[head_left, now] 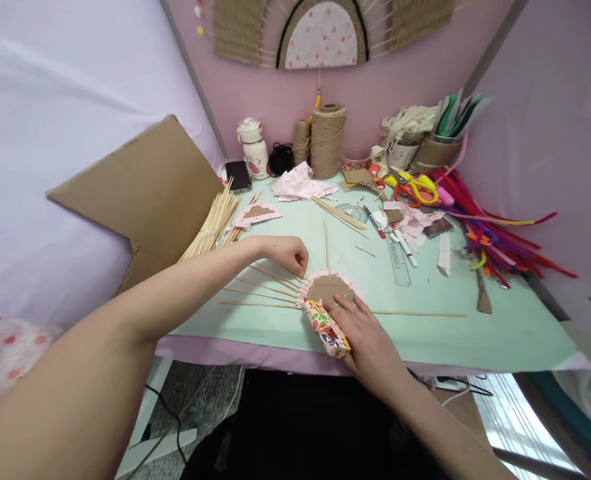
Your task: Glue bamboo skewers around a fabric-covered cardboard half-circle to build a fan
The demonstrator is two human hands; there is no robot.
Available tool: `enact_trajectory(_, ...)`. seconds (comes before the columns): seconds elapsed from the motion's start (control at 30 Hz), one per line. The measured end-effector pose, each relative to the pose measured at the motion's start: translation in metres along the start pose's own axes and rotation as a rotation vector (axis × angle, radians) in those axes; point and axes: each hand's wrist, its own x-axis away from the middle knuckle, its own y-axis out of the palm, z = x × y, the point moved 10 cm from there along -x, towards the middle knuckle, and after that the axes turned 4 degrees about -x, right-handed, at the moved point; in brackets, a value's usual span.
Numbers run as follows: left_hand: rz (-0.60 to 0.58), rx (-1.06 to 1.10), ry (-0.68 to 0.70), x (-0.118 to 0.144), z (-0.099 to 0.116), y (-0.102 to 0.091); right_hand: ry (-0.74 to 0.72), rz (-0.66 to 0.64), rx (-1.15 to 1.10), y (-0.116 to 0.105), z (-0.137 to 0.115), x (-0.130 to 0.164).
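A half-round piece of cardboard [325,289] with a pink-and-white fabric edge lies at the table's front. Several thin wooden sticks [270,290] fan out from its left side, one stands up from its top, and another stretches right. My left hand [286,255] is closed at the upper left edge, its fingertips pinching a stick at the rim; the grip is partly hidden. My right hand [368,333] is wrapped round a glue gun [325,328] in a floral cover, its tip pointing at the left edge. Some right fingers rest on the cardboard.
Left are a bundle of sticks [212,223], a smaller half-round piece [258,213] and a large cardboard sheet [160,187]. Behind stand a bottle [254,150] and twine spools [328,140]. Scissors [418,189], a ruler [399,262] and pipe cleaners [500,233] lie right.
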Motion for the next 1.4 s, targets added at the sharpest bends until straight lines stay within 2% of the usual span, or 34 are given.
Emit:
enact_trajectory(0.23, -0.002, -0.002, -0.015, 0.002, 0.000, 0.000, 0.015, -0.016, 0.006, 0.003, 0.001, 0.001)
enact_trajectory(0.87, 0.020, 0.036, 0.056, -0.003, -0.001, -0.001, 0.016, 0.013, 0.019, 0.002, 0.001, 0.002)
enact_trajectory(1.1, 0.034, 0.011, 0.027, -0.003, -0.004, 0.001, 0.024, 0.010, -0.010, 0.003, 0.003, 0.003)
enact_trajectory(1.2, 0.081, -0.036, 0.015, 0.006, -0.001, -0.019, 0.035, 0.003, -0.011, 0.003, 0.004, 0.002)
enact_trajectory(1.4, 0.390, -0.196, -0.088, 0.052, 0.010, -0.120, 0.050, -0.055, -0.020, 0.003, 0.003, 0.000)
